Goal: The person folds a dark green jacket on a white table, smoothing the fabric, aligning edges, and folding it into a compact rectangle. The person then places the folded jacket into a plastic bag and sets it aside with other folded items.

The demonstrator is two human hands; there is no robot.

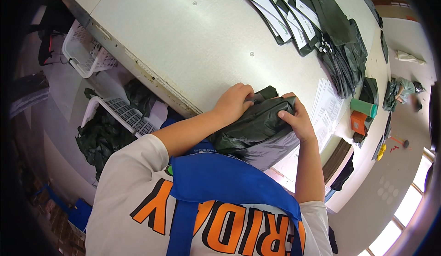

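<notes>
A dark green plastic bundle (pixel 252 127) is at the near edge of the desk (pixel 183 40), close against the person's blue apron (pixel 229 178). The left hand (pixel 234 101) is curled narrow at its far left edge, apparently pinching the film; the right hand (pixel 295 116) grips the far right corner, thumb on top. Whether the desk bears any of the weight I cannot tell.

The step in hand looks like straightening or folding the film between both hands. The next move probably calls for a firm right hold while the left evens out the loose, slippery edge.

Just right of the bundle lie printed papers (pixel 327 102). On the far right of the desk is a spread of dark plastic packets (pixel 337 22) with white cards (pixel 271 10), and nearer, a green cylinder (pixel 363 107) by an orange box (pixel 359 122). Left, below the desk, a white basket (pixel 126 111) holds crumpled dark plastic (pixel 108 134); another basket (pixel 78 49) stands farther off.
</notes>
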